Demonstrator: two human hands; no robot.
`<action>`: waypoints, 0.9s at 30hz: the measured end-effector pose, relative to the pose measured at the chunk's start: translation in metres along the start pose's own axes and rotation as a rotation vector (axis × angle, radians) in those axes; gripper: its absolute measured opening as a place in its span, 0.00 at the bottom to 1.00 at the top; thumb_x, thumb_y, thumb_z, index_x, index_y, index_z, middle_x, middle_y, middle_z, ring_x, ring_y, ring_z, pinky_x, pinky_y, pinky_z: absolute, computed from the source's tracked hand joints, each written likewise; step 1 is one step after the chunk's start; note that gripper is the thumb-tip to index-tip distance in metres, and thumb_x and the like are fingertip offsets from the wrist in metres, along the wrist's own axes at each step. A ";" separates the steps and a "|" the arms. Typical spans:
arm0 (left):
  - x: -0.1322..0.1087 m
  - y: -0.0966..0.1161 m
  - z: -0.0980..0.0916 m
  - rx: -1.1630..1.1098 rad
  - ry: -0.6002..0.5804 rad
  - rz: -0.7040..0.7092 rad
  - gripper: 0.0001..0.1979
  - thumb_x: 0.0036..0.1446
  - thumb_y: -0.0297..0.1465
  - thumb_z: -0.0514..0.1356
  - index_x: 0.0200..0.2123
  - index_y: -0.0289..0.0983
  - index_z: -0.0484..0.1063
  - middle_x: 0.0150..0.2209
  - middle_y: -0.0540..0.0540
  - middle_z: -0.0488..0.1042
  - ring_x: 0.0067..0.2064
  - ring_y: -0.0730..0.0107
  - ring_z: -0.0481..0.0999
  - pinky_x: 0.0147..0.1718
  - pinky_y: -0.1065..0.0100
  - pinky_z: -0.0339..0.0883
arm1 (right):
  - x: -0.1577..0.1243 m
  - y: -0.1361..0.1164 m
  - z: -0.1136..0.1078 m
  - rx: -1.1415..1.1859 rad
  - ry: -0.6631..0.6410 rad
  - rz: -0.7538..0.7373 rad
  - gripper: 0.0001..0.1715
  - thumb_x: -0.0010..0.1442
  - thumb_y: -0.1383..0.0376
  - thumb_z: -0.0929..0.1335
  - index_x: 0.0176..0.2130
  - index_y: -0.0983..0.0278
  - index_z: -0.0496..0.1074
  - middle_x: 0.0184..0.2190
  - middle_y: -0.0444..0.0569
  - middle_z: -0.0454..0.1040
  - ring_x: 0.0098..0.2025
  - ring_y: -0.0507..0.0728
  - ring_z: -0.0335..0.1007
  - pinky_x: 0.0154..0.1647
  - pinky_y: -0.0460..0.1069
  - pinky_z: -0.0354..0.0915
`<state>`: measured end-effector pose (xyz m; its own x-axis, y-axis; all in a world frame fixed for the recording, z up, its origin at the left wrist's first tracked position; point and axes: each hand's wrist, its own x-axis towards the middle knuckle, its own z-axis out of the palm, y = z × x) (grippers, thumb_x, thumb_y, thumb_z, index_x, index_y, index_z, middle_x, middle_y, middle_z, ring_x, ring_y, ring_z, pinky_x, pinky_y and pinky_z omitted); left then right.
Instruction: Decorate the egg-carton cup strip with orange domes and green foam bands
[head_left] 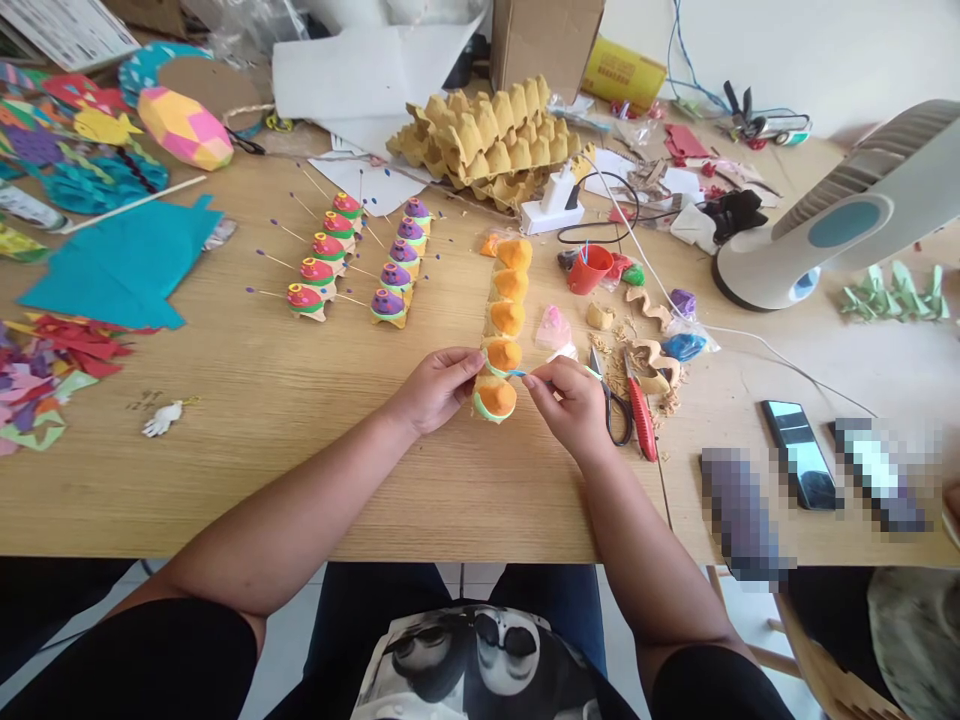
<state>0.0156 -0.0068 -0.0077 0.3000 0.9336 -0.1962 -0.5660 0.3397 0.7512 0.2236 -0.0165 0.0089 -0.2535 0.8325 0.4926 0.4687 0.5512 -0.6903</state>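
Observation:
A strip of orange-painted egg-carton cups (508,312) lies lengthwise on the wooden table (300,460). My left hand (435,388) is closed, its fingertips pinching the second-nearest cup from the left. My right hand (571,405) is pinched shut on a thin blue piece that touches the same cup from the right. The nearest cup (494,398) has a pale green band round its base.
Two rows of painted carton figures on sticks (360,262) stand to the left. Scissors (609,395), a red knife (642,418), a red cup (589,268) and clay bits lie to the right. Egg cartons (487,140), a fan (840,225) and a phone (799,455) surround them.

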 end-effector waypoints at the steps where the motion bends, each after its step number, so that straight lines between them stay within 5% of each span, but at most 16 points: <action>1: 0.000 0.000 0.000 -0.008 -0.008 -0.003 0.15 0.46 0.39 0.77 0.27 0.33 0.81 0.27 0.48 0.79 0.28 0.74 0.75 0.28 0.73 0.69 | 0.000 0.000 0.001 -0.012 -0.015 -0.011 0.13 0.68 0.60 0.69 0.31 0.62 0.75 0.25 0.44 0.69 0.26 0.50 0.61 0.28 0.48 0.57; 27: -0.005 -0.001 -0.001 -0.012 -0.079 -0.105 0.09 0.56 0.37 0.71 0.31 0.37 0.81 0.31 0.49 0.79 0.30 0.72 0.75 0.31 0.71 0.68 | -0.003 -0.007 0.003 -0.016 -0.008 -0.036 0.13 0.68 0.61 0.69 0.31 0.62 0.74 0.24 0.43 0.67 0.27 0.51 0.62 0.30 0.48 0.58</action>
<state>0.0138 -0.0120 -0.0084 0.4170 0.8811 -0.2230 -0.5375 0.4369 0.7212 0.2184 -0.0221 0.0104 -0.2770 0.8128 0.5125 0.4728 0.5796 -0.6638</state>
